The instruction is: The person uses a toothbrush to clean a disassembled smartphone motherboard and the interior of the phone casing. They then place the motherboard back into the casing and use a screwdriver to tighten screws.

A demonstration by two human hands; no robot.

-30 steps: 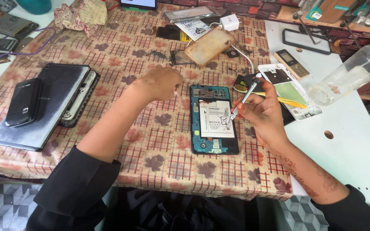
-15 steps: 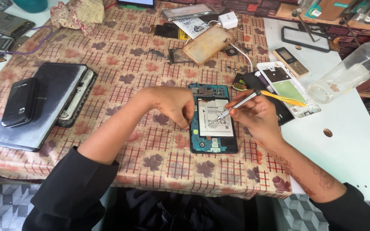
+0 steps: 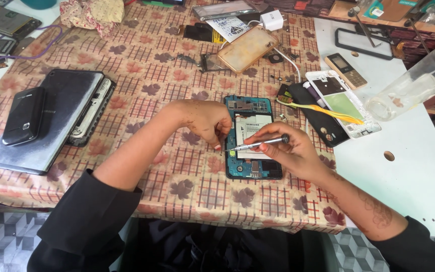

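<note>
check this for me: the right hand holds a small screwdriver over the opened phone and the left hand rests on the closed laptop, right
Not quite. In the head view the left hand is at the left edge of the opened phone, not on the laptop, which lies apart to the left. The right hand does hold the small screwdriver over the phone.

A dark phone (image 3: 24, 116) is lying on a grey laptop (image 3: 51, 123) at the left of the patterned tablecloth (image 3: 142, 75), while a tan phone case (image 3: 247, 49), a white charger (image 3: 271, 20) and a clear plastic bottle (image 3: 419, 83) are sitting farther off.
</note>
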